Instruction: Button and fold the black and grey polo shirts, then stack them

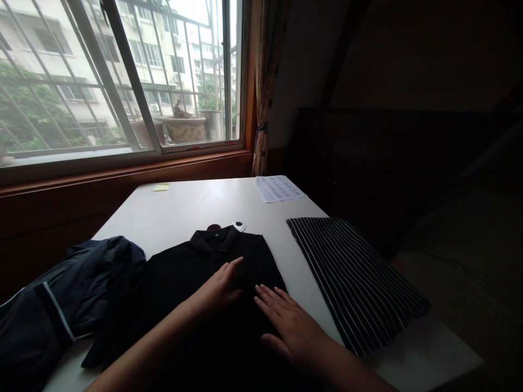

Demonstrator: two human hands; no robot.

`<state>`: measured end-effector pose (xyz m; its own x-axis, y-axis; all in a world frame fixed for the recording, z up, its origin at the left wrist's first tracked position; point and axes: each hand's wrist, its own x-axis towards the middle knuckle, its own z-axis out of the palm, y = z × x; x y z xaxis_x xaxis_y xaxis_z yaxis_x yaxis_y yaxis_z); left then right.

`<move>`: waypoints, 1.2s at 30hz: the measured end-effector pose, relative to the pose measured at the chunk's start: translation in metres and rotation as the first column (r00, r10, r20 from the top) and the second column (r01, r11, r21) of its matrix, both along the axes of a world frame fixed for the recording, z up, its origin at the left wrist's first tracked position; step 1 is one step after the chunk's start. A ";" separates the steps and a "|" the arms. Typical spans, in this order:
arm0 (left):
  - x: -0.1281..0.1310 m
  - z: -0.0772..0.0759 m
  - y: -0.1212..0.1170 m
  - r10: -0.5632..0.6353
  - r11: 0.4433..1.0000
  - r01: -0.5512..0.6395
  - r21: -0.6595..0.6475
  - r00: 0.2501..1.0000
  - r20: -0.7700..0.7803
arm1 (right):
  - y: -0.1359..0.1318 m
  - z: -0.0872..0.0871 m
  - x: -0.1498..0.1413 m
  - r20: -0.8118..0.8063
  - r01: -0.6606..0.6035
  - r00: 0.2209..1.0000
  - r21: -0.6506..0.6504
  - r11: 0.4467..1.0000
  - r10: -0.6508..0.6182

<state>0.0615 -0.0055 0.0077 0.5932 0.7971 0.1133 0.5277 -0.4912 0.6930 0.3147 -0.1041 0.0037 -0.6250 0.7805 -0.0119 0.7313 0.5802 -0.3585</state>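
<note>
A black polo shirt (183,277) is spread on the white table (188,207), its collar at the far side. Over the middle of its chest is my left hand (224,283), index finger stretched forward and thumb apart. My right hand (290,326) lies flat on the shirt's right side with the fingers extended. Neither hand grips anything. To the right, a black-and-white striped cloth (359,277) lies folded flat. On the left is a crumpled dark garment (85,294) with light blue piping, up against the polo's sleeve.
Beyond the collar sit a white ring-shaped item (238,225) and a dark round item (213,227). Printed papers (280,189) lie at the far right corner, a yellow note (160,187) at the far left. A barred window (183,81) and a tied curtain (263,98) stand behind.
</note>
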 end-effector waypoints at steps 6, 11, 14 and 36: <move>0.011 -0.008 0.001 0.123 0.989 -0.116 0.093 0.990 -0.065 | 0.001 0.008 0.003 0.015 0.008 1.000 -0.065 0.998 -0.007; 0.016 -0.014 -0.009 0.173 0.955 -0.099 0.281 0.952 -0.251 | 0.010 0.022 0.007 0.035 0.035 0.999 -0.067 0.997 -0.033; 0.015 -0.011 -0.014 0.210 0.894 -0.049 0.446 0.924 -0.320 | 0.029 0.019 0.004 0.024 0.093 0.995 0.016 0.995 -0.094; 0.010 -0.018 -0.018 -0.054 0.855 0.158 0.494 0.974 -0.219 | 0.137 -0.025 -0.022 0.155 0.332 0.916 0.230 0.915 -0.371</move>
<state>0.0720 -0.0237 -0.0101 0.7224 0.5911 0.3588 0.5478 -0.8059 0.2246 0.2927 0.0333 -0.0212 -0.3104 0.9479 0.0713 0.9436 0.3164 -0.0976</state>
